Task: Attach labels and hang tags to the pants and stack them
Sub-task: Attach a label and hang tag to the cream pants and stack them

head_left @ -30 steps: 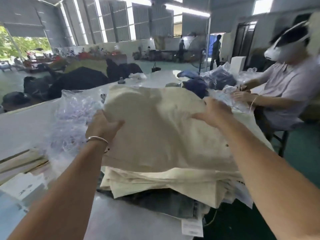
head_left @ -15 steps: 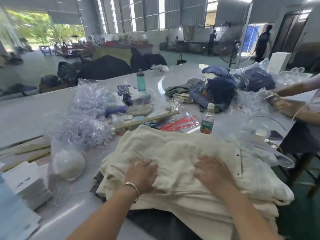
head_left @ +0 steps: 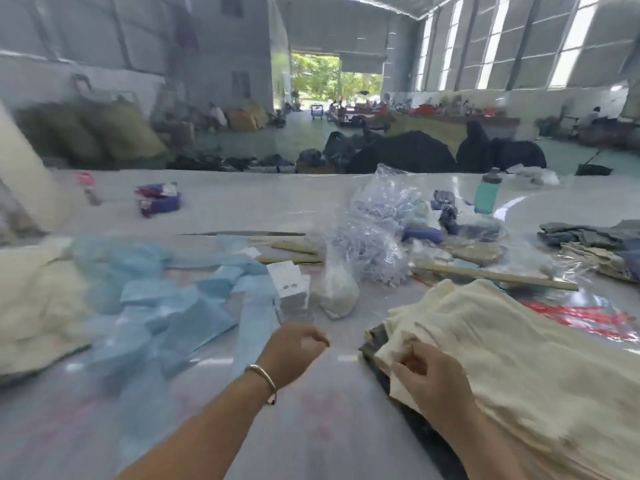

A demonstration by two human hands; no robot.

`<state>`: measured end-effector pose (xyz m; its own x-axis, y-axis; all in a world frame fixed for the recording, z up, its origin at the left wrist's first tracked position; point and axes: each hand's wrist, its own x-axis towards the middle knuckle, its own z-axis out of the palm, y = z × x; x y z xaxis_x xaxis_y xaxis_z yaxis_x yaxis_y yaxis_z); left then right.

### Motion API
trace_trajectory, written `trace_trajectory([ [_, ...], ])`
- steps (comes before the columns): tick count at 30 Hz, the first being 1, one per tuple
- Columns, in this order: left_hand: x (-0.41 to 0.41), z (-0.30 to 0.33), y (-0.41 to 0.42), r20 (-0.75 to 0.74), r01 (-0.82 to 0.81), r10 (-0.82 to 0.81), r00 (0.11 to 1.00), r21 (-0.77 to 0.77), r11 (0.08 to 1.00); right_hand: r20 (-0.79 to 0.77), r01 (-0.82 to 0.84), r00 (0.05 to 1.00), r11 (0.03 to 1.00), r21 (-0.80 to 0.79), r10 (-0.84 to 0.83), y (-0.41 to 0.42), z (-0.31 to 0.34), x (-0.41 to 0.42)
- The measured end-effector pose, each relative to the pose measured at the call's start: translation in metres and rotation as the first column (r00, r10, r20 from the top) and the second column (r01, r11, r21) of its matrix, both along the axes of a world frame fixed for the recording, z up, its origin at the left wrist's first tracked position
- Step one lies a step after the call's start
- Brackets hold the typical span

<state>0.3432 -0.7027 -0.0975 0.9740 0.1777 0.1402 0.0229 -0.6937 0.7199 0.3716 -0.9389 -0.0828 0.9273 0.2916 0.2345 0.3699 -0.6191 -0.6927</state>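
A stack of cream pants [head_left: 512, 351] lies on the table at the right, over a darker garment. My right hand [head_left: 433, 375] rests at the stack's left edge with fingers curled; the blur hides whether it grips the cloth. My left hand [head_left: 294, 351], with a bracelet on the wrist, hangs over the bare table [head_left: 329, 427] left of the stack, fingers curled and holding nothing. A pile of white hang tags [head_left: 291, 289] stands just beyond my left hand. More cream pants [head_left: 34, 299] lie at the far left.
Blue sheets [head_left: 180, 306] are scattered at the left. A small white bag [head_left: 337, 292], a clear bag of plastic fasteners [head_left: 377, 237], wooden sticks [head_left: 491, 277], red strips [head_left: 581, 317], a teal bottle [head_left: 486, 194] and folded dark clothes [head_left: 588, 237] crowd the middle and right.
The view has swung left. Both hands have come off the top of the cream stack; the left one now hovers over the table and the right one sits at the stack's edge.
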Motion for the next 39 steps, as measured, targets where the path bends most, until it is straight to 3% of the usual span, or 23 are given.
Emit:
trace_trajectory([
  [3,-0.054,0.013,0.094,0.01,-0.302,0.305,0.952,-0.12,0.946,-0.039,-0.195,0.98,0.981,-0.004,0.194,0.088,-0.004,-0.022],
  [7,-0.143,0.018,0.201,-0.024,-0.584,0.604,0.797,-0.287,0.759,-0.006,-0.45,0.893,0.891,-0.062,0.451,0.212,-0.008,-0.063],
  [11,-0.21,0.017,0.293,-0.062,-0.689,0.72,0.691,-0.355,0.632,-0.005,-0.616,0.785,0.781,-0.102,0.619,0.336,-0.002,-0.103],
  [15,-0.262,0.007,0.391,-0.066,-0.76,0.797,0.6,-0.356,0.543,-0.037,-0.685,0.729,0.726,-0.069,0.684,0.467,-0.01,-0.146],
  [18,-0.293,-0.005,0.469,-0.083,-0.806,0.838,0.54,-0.338,0.486,-0.112,-0.679,0.729,0.734,-0.001,0.675,0.564,-0.024,-0.175],
  [20,-0.312,-0.014,0.522,-0.083,-0.876,0.886,0.455,-0.219,0.429,-0.181,-0.661,0.728,0.747,0.071,0.661,0.623,-0.035,-0.188],
  [22,-0.329,-0.025,0.572,-0.111,-0.928,0.924,0.367,-0.112,0.355,-0.29,-0.608,0.726,0.779,0.152,0.623,0.674,-0.045,-0.196],
  [25,-0.348,-0.04,0.631,-0.181,-0.958,0.941,0.285,-0.096,0.272,-0.464,-0.486,0.706,0.843,0.231,0.535,0.732,-0.06,-0.199],
  [27,-0.352,-0.053,0.658,-0.296,-0.946,0.907,0.301,-0.213,0.245,-0.544,-0.393,0.699,0.884,0.251,0.465,0.763,-0.066,-0.195],
  [30,-0.354,-0.072,0.676,-0.428,-0.868,0.807,0.407,-0.457,0.195,-0.569,-0.325,0.725,0.921,0.217,0.39,0.8,-0.07,-0.19],
  [34,-0.354,-0.093,0.7,-0.435,-0.861,0.809,0.396,-0.483,0.162,-0.538,-0.313,0.768,0.937,0.158,0.347,0.835,-0.066,-0.189],
  [37,-0.354,-0.096,0.711,-0.387,-0.82,0.816,0.43,-0.545,0.173,-0.64,-0.256,0.638,0.902,0.349,0.428,0.843,-0.048,-0.188],
  [39,-0.353,-0.095,0.717,-0.323,-0.845,0.877,0.355,-0.512,0.153,-0.706,-0.182,0.478,0.845,0.502,0.523,0.829,-0.03,-0.189],
])
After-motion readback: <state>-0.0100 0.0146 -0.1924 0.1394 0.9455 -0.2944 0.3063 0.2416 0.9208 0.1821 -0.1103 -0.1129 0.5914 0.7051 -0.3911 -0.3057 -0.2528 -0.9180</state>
